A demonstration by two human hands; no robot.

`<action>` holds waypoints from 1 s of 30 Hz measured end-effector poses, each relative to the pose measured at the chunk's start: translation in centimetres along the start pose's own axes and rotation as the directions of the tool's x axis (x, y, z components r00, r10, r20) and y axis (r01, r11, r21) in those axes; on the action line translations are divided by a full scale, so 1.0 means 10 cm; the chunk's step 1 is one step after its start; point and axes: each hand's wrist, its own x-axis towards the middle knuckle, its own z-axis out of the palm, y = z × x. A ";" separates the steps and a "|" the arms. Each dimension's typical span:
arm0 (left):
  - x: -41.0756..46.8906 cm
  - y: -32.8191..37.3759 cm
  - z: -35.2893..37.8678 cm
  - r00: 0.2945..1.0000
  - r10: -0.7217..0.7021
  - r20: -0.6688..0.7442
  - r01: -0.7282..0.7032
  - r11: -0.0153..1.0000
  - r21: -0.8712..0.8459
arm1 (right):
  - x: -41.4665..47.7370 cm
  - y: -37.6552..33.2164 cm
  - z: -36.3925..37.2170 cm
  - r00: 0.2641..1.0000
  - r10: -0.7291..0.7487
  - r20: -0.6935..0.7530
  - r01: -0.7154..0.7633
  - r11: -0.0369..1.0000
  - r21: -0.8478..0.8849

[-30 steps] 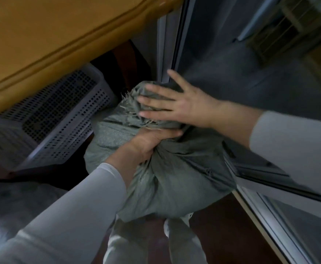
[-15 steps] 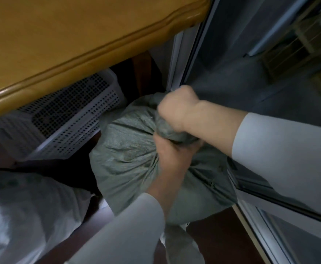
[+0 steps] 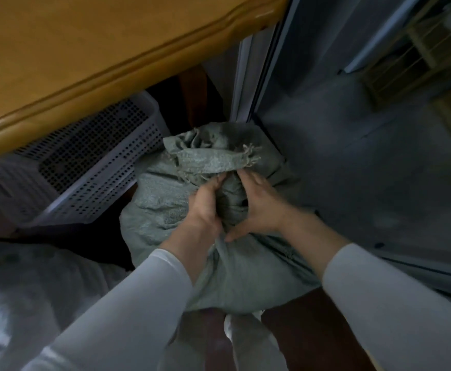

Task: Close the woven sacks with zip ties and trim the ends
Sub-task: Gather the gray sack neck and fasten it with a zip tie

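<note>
Your woven sack stands on the floor at centre. Half a second ago your right fist sat on top of its neck. Now your right hand has dropped beside your left hand, and both grip the gathered neck below the frayed mouth. The neck looks ready for tying, though no zip tie shows. A perforated basket crowds the left, a white sack lies near left, the table overhangs beyond, and the door frame hems the right.
</note>
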 end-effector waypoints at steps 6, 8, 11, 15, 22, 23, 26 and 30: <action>-0.18 0.11 -0.12 1.000 -0.002 -0.011 0.001 0.998 -0.062 | -0.15 -0.20 0.55 0.905 0.008 -0.425 -0.099 0.976 -0.192; -0.17 0.16 -0.24 0.999 -0.033 -0.017 0.031 0.994 -0.105 | -0.12 -0.25 0.75 0.786 -0.085 -0.612 -0.090 0.964 -0.249; -0.08 0.21 -0.41 0.998 0.001 -0.065 -0.010 0.990 -0.141 | -0.10 -0.30 0.98 0.677 -0.179 -0.714 -0.043 0.959 -0.281; -0.16 0.24 -0.54 0.999 0.042 0.013 -0.039 0.984 -0.175 | -0.11 -0.32 1.04 0.731 -0.242 -0.638 0.004 0.937 -0.350; -0.36 0.18 -0.59 0.955 0.115 0.273 -0.043 0.966 -0.255 | -0.22 -0.45 0.62 0.960 -0.067 -0.271 0.095 0.991 0.095; -0.36 0.18 -0.62 0.950 0.105 0.295 -0.028 0.967 -0.254 | -0.21 -0.52 0.59 0.968 -0.060 -0.244 0.077 0.995 0.065; -0.33 0.23 -0.71 0.955 0.056 0.292 0.008 0.977 -0.213 | -0.02 -0.65 0.67 0.969 -0.038 -0.243 0.003 0.990 -0.142; -0.21 0.25 -0.67 0.963 0.173 0.209 -0.173 0.985 -0.016 | 0.23 -0.58 0.74 0.851 -0.066 -0.521 -0.043 0.980 -0.195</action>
